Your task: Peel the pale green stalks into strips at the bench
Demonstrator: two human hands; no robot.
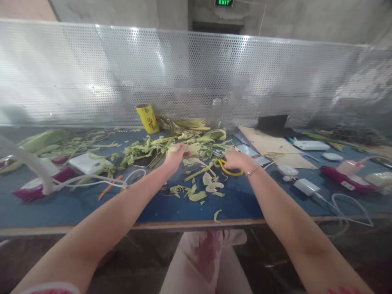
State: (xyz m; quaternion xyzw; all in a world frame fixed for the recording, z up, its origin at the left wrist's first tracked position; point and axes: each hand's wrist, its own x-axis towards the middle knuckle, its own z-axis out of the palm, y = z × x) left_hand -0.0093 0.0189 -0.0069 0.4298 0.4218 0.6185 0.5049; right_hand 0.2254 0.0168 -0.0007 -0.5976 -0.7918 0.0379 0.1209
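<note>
My right hand (pixel 234 159) is closed on a pair of scissors (pixel 229 171) with large yellow handles; the metal blades point left. Closed fingers of my left hand (pixel 177 156) grip a pale green plant piece (pixel 192 149) just left of the blade tips. I cannot tell whether the blades touch it. A heap of green stalks and leaves (pixel 143 149) lies behind and left of my left hand. Cut pale petals and leaf scraps (pixel 211 181) are scattered on the blue table (pixel 183 212) between my forearms.
Behind stands a perforated metal screen (pixel 122 73), with a yellow can (pixel 148 118) before it. Cables and a purple power strip (pixel 30 190) lie left. On the right are a phone (pixel 252 154), cardboard (pixel 269 147), white chargers (pixel 306 187) and another purple power strip (pixel 346 179).
</note>
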